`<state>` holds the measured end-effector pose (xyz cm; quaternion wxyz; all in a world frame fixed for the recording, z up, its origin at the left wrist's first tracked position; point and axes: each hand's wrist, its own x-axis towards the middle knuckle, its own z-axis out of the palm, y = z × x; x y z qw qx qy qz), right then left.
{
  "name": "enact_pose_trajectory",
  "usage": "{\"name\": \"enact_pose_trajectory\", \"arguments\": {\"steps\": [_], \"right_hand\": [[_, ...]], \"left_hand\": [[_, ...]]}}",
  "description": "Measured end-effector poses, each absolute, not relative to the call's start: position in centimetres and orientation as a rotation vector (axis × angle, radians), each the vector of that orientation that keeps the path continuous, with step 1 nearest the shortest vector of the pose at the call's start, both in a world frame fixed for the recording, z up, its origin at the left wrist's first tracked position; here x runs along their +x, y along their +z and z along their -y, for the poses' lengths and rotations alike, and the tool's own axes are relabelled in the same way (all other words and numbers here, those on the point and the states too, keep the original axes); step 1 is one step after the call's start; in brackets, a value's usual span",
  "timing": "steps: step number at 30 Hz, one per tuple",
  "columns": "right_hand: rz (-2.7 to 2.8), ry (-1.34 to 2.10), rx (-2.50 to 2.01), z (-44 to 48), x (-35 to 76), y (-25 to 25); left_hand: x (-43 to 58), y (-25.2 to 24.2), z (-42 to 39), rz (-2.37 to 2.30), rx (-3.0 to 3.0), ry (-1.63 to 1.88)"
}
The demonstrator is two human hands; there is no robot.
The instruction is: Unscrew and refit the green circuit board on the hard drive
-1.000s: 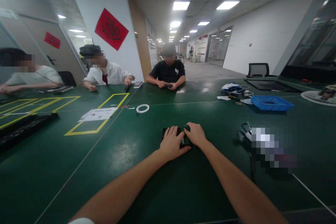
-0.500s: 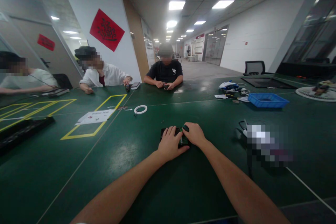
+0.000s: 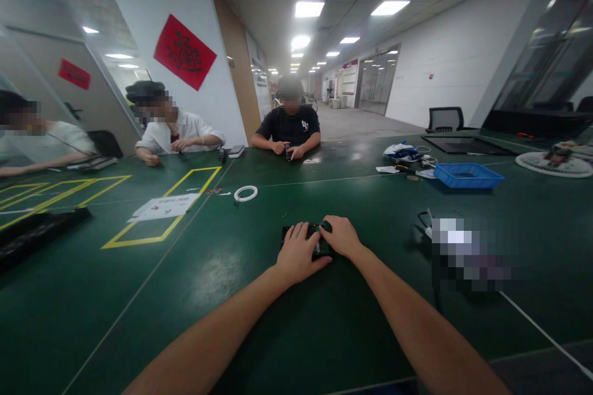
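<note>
A small black device with a green circuit board (image 3: pixel 319 249) lies flat on the green table (image 3: pixel 278 333) in front of me. My left hand (image 3: pixel 297 254) rests on it with fingers stretched out, pressing it down. My right hand (image 3: pixel 341 236) is closed at the device's far right corner, its fingers curled round a small dark green knob-like piece (image 3: pixel 326 226). Most of the device is hidden under both hands.
Across the table sit three other people, one holding a small object. A white ring (image 3: pixel 245 193), a paper sheet (image 3: pixel 162 207) in a yellow taped box, a blue tray (image 3: pixel 467 175), a black tray (image 3: pixel 37 231) at left and cables at right lie about.
My hands stay on the device. The view has shifted slightly; the person in white has drawn both hands together, and the person in black has raised the small object upright.
</note>
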<state>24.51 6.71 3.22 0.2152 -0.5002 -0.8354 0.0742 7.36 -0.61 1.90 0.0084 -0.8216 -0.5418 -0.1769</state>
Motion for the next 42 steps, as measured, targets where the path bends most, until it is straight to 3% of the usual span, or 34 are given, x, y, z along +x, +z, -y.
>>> {"name": "enact_pose_trajectory", "arguments": {"steps": [17, 23, 35, 42], "right_hand": [[2.299, 0.251, -1.38, -6.5, 24.7, 3.2], [2.005, 0.221, -1.389, -7.0, 25.3, 3.3], [1.707, 0.153, -1.113, -7.4, 26.1, 4.2], [1.839, 0.155, -1.043, -6.8, 25.4, 4.6]], "left_hand": [[7.5, 1.9, 0.6, 1.687, -2.561, -0.531], [7.2, 2.4, 0.6, 1.667, -2.586, -0.481], [4.9, 3.8, 0.0, 1.52, -2.733, -0.506], [5.0, 3.5, 0.0, 1.523, -2.7, -0.509]]}}
